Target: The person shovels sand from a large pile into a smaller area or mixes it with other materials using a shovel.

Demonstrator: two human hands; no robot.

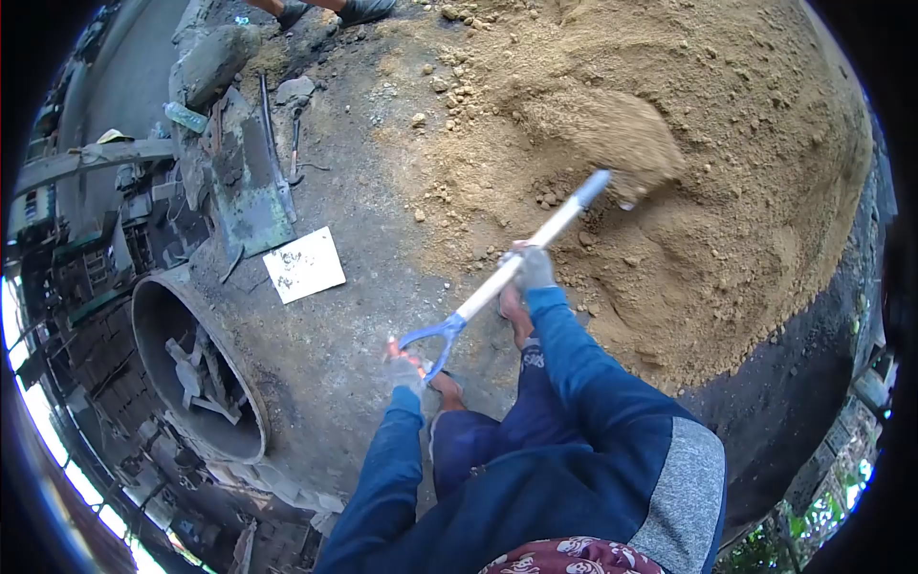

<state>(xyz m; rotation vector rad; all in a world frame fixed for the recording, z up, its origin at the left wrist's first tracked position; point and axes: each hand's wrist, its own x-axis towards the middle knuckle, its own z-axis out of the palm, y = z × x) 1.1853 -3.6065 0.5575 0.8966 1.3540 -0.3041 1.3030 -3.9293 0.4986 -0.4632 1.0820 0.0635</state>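
Observation:
My left hand [405, 368], in a pale glove with fingers showing, is closed around the blue D-shaped grip of a shovel [492, 284]. Farther up, my gloved right hand [535, 269] grips the pale shaft near its middle. The shovel slants up and to the right, and its blue socket reaches the soil heap. A load of brown soil [622, 139], smeared by motion, covers the blade, so most of the blade is hidden. Around it spreads a large heap of loose brown soil [736, 230] with clods.
A white sheet [304, 265] with dark specks lies left of my feet, beside a greenish metal plate [256, 220] and a dark bar [271, 134]. A large round drum [256, 426] holding metal parts stands at lower left. Another person's feet [363, 10] show at the top.

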